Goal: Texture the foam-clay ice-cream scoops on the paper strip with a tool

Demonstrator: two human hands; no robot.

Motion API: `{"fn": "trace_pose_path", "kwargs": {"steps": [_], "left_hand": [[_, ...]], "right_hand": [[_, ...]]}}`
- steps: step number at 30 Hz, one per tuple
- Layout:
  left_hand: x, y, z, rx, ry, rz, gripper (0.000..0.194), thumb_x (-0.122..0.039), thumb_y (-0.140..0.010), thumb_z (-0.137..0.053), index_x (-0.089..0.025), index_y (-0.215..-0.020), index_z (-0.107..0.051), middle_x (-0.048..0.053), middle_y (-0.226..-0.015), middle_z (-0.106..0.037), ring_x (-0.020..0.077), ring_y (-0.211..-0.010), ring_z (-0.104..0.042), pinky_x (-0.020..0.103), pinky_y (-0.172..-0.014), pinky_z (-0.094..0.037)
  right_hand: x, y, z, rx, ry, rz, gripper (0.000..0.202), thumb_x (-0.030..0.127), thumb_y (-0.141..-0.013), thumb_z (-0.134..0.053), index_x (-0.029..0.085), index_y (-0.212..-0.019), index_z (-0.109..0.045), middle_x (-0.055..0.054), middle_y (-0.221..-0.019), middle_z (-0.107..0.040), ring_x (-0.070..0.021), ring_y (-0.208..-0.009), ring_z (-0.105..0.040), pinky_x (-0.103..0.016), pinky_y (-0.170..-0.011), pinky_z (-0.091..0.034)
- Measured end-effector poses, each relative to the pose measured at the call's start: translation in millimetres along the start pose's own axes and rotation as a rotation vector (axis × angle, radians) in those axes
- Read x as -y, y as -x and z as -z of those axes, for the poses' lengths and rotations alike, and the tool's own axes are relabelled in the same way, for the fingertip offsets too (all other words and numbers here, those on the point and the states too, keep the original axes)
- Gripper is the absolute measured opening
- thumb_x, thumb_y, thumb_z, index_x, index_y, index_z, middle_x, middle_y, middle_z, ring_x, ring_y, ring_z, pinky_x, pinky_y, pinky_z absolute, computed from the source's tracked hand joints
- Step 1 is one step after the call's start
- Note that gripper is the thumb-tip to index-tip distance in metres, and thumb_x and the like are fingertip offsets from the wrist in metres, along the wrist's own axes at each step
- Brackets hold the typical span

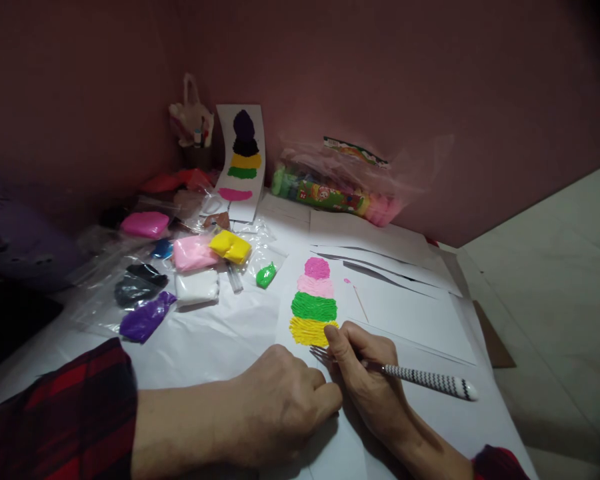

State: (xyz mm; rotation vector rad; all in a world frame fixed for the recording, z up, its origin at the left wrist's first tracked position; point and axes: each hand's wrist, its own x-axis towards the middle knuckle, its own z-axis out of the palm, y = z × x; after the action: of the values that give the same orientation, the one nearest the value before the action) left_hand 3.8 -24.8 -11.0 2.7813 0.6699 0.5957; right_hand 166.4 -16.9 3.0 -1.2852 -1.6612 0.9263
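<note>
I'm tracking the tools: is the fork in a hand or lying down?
In hand: the right hand grips the fork, its tines and patterned handle jutting out either side.

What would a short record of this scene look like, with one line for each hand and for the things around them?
Right hand: holds a fork, tines near the lower edge of the yellow band
Left hand: curled beside the right; whether it holds anything is hidden
Banded picture, top to bottom: magenta, light pink, green, yellow
Right of picture: a thin stick and a small pink bit
Left of picture: coloured lumps in clear bags
At the back: an upright sheet with coloured shapes, and a clear package
</note>
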Motion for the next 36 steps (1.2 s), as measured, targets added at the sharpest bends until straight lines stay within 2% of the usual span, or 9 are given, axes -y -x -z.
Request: {"fn": "trace_pose_path", "kwargs": {"steps": [23, 36], "left_hand": [[-0.7, 1.3, -1.0, -0.029, -0.034, -0.022, 0.016, -0.013, -0.063, -0.054, -0.020, -0.075, -0.047, -0.004, -0.061, -0.056, 0.0130, -0.044, -0.040, 0.033, -0.037, -0.022], [0.6, -0.7, 2.1, 0.024, -0.034, -0.020, 0.017, -0.014, -0.064, -0.056, -0.020, -0.076, -0.047, -0.004, -0.062, -0.057, 0.0130, -0.045, -0.042, 0.032, -0.037, -0.024]], "right_hand": [[0.3, -0.7, -0.9, -0.007, 0.008, 0.017, 0.046, 0.036, -0.095, -0.053, 0.020, -0.055, -0.035, 0.006, -0.052, -0.032, -0.0082, -0.048, -0.029, -0.022, -0.042, -0.026], [-0.3, -1.2, -0.6, -0.007, 0.013, 0.015, 0.046, 0.034, -0.094, -0.054, 0.020, -0.055, -0.035, 0.006, -0.052, -0.032, -0.0082, -0.048, -0.029, -0.022, -0.042, -0.026]]}}
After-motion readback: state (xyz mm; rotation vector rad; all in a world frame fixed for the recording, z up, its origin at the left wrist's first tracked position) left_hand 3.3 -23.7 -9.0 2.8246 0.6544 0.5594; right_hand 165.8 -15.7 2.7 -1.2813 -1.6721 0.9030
